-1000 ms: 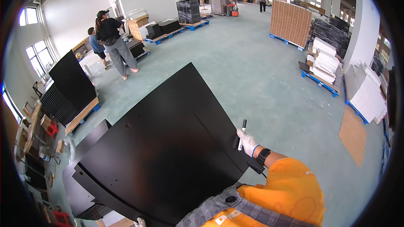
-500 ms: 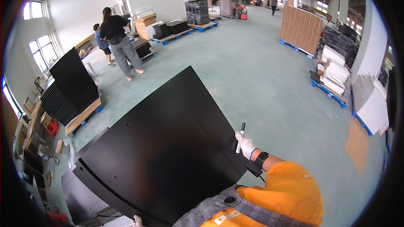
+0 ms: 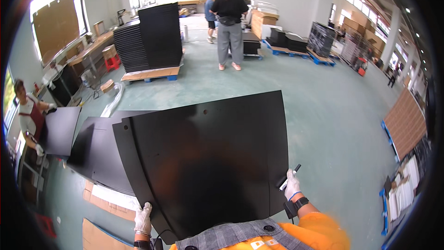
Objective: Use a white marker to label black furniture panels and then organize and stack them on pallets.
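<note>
I'm carrying the black panel (image 3: 208,166) flat before me, left hand (image 3: 143,218) clamped on its near-left edge, right hand (image 3: 291,186) at the right edge, seemingly also pinching a marker (image 3: 288,177); next calls for steady footing.

Bright window daylight; bent fisheye edges

Location type: factory or warehouse floor. Indicators: an open hall with a green painted floor (image 3: 333,111); tall stacks of black panels (image 3: 150,37) on a wooden pallet (image 3: 150,74); further loaded blue pallets (image 3: 300,51) along the wall; stacked cardboard sheets (image 3: 407,122) at the right; workbenches (image 3: 88,53) under large windows (image 3: 55,23); other people (image 3: 229,23) standing among the stock.
</note>
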A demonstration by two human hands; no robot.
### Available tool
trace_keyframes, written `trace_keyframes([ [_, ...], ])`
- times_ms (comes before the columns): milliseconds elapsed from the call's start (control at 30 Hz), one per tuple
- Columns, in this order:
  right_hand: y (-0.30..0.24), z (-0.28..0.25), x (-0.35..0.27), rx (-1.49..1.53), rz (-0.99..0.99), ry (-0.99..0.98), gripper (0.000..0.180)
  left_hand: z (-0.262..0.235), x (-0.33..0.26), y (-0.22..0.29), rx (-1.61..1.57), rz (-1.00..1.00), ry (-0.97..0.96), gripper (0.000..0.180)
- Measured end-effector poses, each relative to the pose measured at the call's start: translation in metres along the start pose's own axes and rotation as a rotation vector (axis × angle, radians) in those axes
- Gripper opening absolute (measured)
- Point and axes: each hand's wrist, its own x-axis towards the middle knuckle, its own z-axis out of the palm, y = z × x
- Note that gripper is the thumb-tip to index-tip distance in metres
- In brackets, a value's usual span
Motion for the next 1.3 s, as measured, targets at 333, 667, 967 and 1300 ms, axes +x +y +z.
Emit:
trace_keyframes([
  [333, -0.024, 0.112, 0.069, -0.106, -0.074, 0.010, 0.037, 0.019, 0.132, 0.012, -0.084, 0.006, -0.061, 0.046],
  [667, -0.053, 0.223, 0.136, -0.124, -0.170, -0.153, 0.041, 0.005, 0.216, 0.038, 0.104, -0.222, 0.058, 0.068],
  [967, -0.062, 0.410, 0.208, -0.348, -0.059, -0.373, 0.039, -0.015, 0.224, 0.003, 0.135, -0.405, 0.247, 0.092],
  [1300, -0.034, 0.661, 0.288, -0.535, 0.082, -0.710, 0.034, 0.014, 0.229, 0.053, -0.039, -0.802, 0.629, 0.096],
])
